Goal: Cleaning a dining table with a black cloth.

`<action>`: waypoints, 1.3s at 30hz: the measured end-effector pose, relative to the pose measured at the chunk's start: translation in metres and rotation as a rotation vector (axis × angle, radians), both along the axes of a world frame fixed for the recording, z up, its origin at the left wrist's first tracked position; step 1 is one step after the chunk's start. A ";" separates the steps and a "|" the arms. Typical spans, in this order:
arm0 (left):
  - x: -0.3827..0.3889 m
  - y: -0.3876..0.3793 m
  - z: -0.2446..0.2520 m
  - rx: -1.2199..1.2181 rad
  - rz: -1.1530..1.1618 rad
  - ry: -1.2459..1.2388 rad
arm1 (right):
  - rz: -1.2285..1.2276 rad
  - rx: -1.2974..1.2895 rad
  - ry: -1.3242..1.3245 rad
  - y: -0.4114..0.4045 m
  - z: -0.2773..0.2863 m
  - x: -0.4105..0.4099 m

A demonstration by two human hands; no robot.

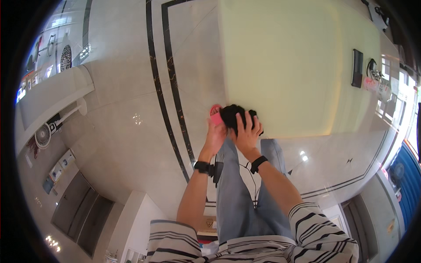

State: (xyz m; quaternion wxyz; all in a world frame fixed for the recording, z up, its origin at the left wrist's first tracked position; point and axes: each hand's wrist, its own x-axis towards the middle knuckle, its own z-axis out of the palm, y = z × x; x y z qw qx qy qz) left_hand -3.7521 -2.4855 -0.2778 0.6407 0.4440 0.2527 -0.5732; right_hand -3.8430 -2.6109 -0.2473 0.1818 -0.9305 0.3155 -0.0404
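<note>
A bunched black cloth item (233, 115) lies at the near left corner of a pale yellow-green tabletop (279, 72), partly past its edge. My right hand (247, 133) rests over it with fingers spread and bent; whether they grip the cloth cannot be told. My left hand (216, 134) is at the cloth's left side, its fingers partly hidden, so its hold is unclear. Just beyond it, a foot in a pink sandal (216, 117) shows on the floor. Both wrists wear black bands, and a dark device is attached at the left one.
A dark phone-like device (357, 68) and a clear bag with pink contents (371, 84) lie at the table's far right. A white fan (43, 135) stands far left. A cardboard box (208, 223) is low, beside my legs. Black stripes cross the glossy floor (125, 98).
</note>
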 end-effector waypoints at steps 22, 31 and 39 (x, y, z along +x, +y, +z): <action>0.067 -0.040 0.024 -0.036 -0.551 0.061 | -0.296 -0.046 0.021 0.003 0.005 0.006; 0.133 -0.120 0.039 0.119 -0.474 -0.438 | -0.767 -0.096 0.159 -0.063 -0.005 -0.008; 0.191 -0.172 0.012 0.235 -0.720 -0.839 | -0.855 -0.093 0.055 -0.054 -0.006 0.013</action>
